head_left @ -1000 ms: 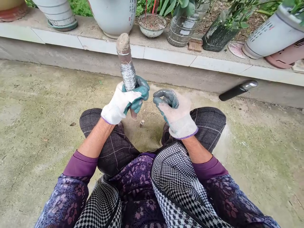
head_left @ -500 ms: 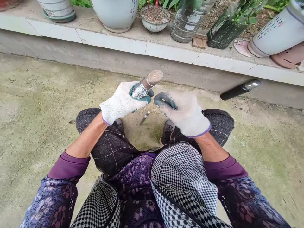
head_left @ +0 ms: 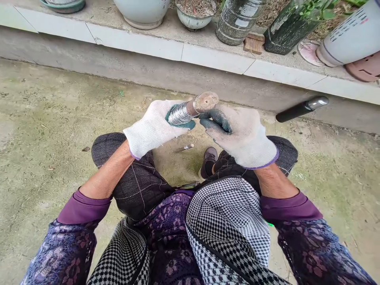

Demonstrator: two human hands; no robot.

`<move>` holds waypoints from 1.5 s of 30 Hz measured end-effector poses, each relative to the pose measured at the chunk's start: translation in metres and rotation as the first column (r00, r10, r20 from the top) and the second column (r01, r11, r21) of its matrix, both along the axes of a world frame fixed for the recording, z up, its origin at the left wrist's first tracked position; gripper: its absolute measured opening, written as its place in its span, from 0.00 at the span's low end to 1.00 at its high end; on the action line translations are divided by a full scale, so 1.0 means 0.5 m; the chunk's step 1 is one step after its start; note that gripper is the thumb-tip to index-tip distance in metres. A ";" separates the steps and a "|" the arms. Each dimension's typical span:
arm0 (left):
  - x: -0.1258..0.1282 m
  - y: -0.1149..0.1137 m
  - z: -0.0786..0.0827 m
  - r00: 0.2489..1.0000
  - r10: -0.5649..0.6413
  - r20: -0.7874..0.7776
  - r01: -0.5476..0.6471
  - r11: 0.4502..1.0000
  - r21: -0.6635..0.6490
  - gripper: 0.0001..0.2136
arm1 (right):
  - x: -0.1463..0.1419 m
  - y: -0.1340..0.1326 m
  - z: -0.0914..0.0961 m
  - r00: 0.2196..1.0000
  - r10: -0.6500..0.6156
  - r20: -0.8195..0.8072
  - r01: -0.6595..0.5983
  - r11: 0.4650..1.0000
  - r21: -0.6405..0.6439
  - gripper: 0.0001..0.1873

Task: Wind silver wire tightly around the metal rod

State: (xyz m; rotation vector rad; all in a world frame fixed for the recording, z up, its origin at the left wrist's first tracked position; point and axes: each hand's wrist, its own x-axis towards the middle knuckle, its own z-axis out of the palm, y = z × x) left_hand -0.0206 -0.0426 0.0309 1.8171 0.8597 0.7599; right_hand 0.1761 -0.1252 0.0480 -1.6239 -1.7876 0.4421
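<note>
My left hand (head_left: 152, 126), in a white glove with a green palm, is closed around a thick wooden stick (head_left: 206, 101). Silver wire (head_left: 180, 114) is wound in many turns about the stick, whose round cut end tilts up to the right. My right hand (head_left: 243, 132), gloved alike, has thumb and fingers bent together right beside that end; whatever they pinch is hidden. Between my knees, lower down, a small thin stick (head_left: 184, 148) with a pale tip shows; I cannot tell whether it hangs or lies on the ground.
A low tiled ledge (head_left: 145, 45) runs across the front, bearing flower pots, a shallow bowl (head_left: 194, 18), a cut plastic bottle (head_left: 237, 23) and a wooden brush (head_left: 254, 42). A black flask (head_left: 301, 109) stands on the concrete floor (head_left: 44, 118) at the right.
The wire-wound stick has tipped further right, its end now close against my right fingers. The small stick below has turned from slanting to nearly level.
</note>
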 end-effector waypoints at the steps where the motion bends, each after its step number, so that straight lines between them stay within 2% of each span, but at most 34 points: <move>1: 0.000 0.000 0.002 1.000 -0.001 0.018 0.001 1.000 0.002 0.12 | 0.002 0.000 -0.001 1.000 0.005 0.022 -0.005 1.000 -0.001 0.06; 5: -0.002 -0.002 0.004 0.999 -0.016 0.042 0.013 0.998 0.069 0.13 | 0.004 0.001 -0.006 0.999 0.010 0.041 -0.010 1.000 -0.004 0.05; 8: -0.003 0.000 0.001 0.998 -0.029 -0.060 0.040 0.981 0.188 0.12 | 0.001 0.002 -0.009 1.000 -0.008 0.001 0.008 1.000 0.008 0.01; 11: -0.001 0.004 -0.005 0.989 -0.044 -0.139 0.077 0.967 0.241 0.12 | -0.002 0.001 -0.010 0.998 -0.026 -0.055 0.027 1.000 0.001 0.03; 15: 0.004 0.007 -0.009 0.994 -0.037 -0.102 0.055 0.982 0.183 0.10 | -0.001 -0.001 -0.008 0.989 -0.059 -0.135 0.056 0.998 -0.028 0.06; 22: 0.006 -0.001 -0.003 0.999 -0.019 -0.051 0.023 0.997 0.073 0.09 | 0.004 -0.002 -0.009 0.991 -0.041 -0.124 0.036 0.998 -0.043 0.04; 27: 0.004 -0.003 0.001 0.999 -0.029 0.026 0.027 0.997 0.068 0.10 | 0.006 -0.001 -0.013 0.992 -0.031 -0.119 0.024 0.998 -0.055 0.06; 30: 0.004 -0.003 0.000 1.000 -0.002 -0.013 0.003 0.999 0.052 0.08 | 0.002 -0.002 -0.009 0.994 -0.021 -0.110 0.014 0.998 -0.065 0.06; 34: 0.003 -0.003 -0.001 0.997 0.012 -0.077 -0.019 0.995 -0.096 0.06 | -0.001 -0.007 -0.001 0.997 0.002 -0.078 -0.010 0.995 -0.099 0.05; 38: 0.000 -0.004 0.007 0.998 -0.066 -0.014 0.062 0.976 -0.211 0.03 | 0.002 -0.014 0.000 0.999 0.026 -0.047 -0.029 0.998 -0.064 0.06; 42: -0.002 -0.009 0.014 0.992 -0.128 0.015 0.128 0.968 -0.216 0.04 | 0.002 -0.017 -0.012 0.996 -0.004 -0.085 0.002 1.000 -0.024 0.08; 45: 0.002 -0.013 0.009 0.993 -0.118 -0.022 0.114 0.983 -0.144 0.05 | -0.002 -0.016 -0.025 0.995 -0.015 -0.101 0.018 0.999 0.034 0.08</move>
